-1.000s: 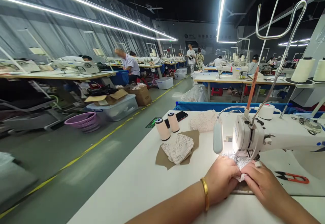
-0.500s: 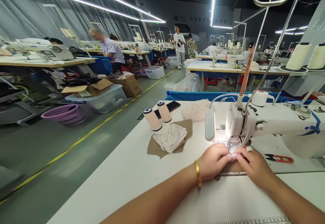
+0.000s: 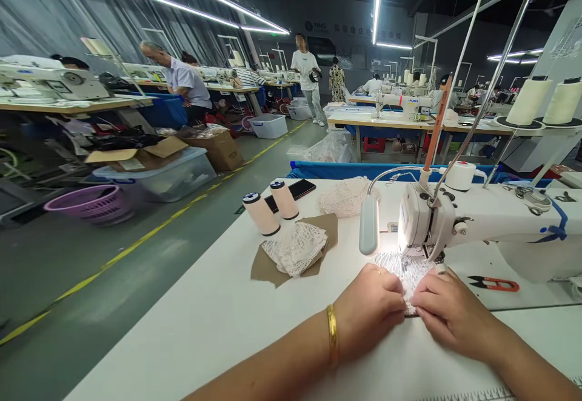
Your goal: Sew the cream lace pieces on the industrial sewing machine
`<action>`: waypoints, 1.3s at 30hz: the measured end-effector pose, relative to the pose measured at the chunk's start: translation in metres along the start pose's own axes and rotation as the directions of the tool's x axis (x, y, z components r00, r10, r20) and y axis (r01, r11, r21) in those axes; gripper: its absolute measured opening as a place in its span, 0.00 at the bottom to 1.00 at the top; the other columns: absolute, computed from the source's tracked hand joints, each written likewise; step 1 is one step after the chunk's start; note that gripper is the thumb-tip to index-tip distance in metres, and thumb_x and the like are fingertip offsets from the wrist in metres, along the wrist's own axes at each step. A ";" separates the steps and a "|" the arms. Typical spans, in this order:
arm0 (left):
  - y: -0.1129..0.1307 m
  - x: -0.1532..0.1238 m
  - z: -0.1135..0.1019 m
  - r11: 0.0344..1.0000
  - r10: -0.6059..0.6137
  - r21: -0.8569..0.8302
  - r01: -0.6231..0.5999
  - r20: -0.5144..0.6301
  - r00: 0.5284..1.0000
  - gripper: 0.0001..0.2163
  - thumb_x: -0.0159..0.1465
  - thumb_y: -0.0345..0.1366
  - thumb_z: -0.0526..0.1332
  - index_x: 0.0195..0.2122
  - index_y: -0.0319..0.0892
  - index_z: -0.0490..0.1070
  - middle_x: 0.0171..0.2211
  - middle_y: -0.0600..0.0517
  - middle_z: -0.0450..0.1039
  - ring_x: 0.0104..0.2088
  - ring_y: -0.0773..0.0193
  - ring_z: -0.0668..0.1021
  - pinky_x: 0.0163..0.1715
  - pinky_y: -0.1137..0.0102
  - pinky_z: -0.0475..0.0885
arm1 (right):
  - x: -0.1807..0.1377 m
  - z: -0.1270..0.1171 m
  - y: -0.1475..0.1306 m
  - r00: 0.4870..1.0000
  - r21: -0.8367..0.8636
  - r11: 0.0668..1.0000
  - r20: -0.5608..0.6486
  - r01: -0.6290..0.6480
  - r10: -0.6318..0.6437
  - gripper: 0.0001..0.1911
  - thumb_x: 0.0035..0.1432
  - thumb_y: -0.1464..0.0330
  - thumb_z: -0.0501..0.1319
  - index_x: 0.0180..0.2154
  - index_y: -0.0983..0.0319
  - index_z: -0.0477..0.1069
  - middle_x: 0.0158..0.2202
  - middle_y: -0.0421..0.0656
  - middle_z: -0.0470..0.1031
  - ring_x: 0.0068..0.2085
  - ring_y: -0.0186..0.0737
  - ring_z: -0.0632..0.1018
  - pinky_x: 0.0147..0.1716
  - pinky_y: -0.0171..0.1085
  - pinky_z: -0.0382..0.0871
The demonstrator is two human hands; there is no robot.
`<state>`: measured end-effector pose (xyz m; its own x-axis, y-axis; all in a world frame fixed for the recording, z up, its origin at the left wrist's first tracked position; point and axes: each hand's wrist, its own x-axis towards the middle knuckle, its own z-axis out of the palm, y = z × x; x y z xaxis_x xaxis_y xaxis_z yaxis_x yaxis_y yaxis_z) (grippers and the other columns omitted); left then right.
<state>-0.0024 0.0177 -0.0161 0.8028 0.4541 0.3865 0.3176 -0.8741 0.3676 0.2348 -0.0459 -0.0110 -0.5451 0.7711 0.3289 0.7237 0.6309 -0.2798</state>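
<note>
A piece of white lace fabric (image 3: 411,272) lies under the needle area of the white sewing machine (image 3: 482,210), lit by its lamp. My left hand (image 3: 373,304) grips the lace's near left edge with fingers curled together. On the other side my right hand (image 3: 452,313) pinches its near right edge, close to the left one. Part of the lace is hidden beneath my fingers. Right of my right hand lie thread snips (image 3: 495,283) with a red-orange handle. Further left, folded lace pieces (image 3: 295,248) rest on brown card (image 3: 268,271).
Two cones of pale pink thread (image 3: 261,214) stand beside a black phone (image 3: 296,192). A lace bundle (image 3: 345,196) lies behind the lamp (image 3: 369,225). A ruler (image 3: 482,395) is at the table's front edge. Across the aisle a person (image 3: 185,83) sits at another machine; another person (image 3: 309,77) stands further back.
Both hands have come nearer to me and the lace is spread flatter, with more of it showing. My left hand has turned over the edge. The view has shifted slightly; the standing person is closer.
</note>
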 end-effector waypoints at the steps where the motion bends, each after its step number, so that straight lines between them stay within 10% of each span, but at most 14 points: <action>1: 0.002 -0.001 0.000 1.000 0.007 0.029 -0.007 0.002 1.000 0.05 0.66 0.31 0.68 0.32 0.45 0.79 0.38 0.54 0.80 0.36 0.63 0.78 0.43 0.62 0.66 | -0.001 -0.001 -0.002 1.000 -0.004 1.000 -0.011 0.000 0.000 0.11 0.73 0.72 0.56 0.41 0.55 0.75 0.36 0.42 0.75 0.39 0.44 0.73 0.41 0.44 0.66; 39: -0.014 0.011 0.008 0.983 0.077 0.172 -0.058 -0.106 0.991 0.11 0.70 0.25 0.56 0.37 0.43 0.78 0.39 0.52 0.83 0.36 0.60 0.79 0.46 0.59 0.65 | 0.007 0.010 0.008 0.989 -0.141 0.982 -0.096 -0.123 0.110 0.15 0.72 0.76 0.50 0.41 0.58 0.74 0.39 0.44 0.79 0.35 0.45 0.71 0.36 0.42 0.67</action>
<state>0.0061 0.0341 -0.0236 0.7668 0.4008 0.5014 0.3524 -0.9157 0.1932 0.2324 -0.0346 -0.0197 -0.4187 0.8241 0.3814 0.8377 0.5127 -0.1883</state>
